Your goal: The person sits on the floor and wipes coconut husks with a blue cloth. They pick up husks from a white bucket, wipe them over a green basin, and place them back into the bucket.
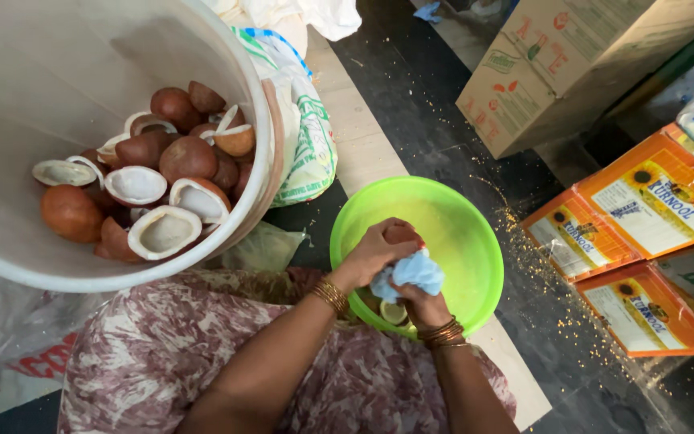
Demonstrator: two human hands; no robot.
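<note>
Over a bright green plastic basin, my left hand grips a brown coconut half from above. My right hand presses a light blue cloth against that coconut from below. Both wrists wear gold bangles. A pale coconut piece lies in the basin bottom just under my hands. To the left, a large white bucket holds several halved coconuts, some showing white flesh and some brown shell.
A printed sack leans beside the bucket. A cardboard box stands at the upper right, and orange packets lie on the dark floor with scattered grains. My patterned garment fills the foreground.
</note>
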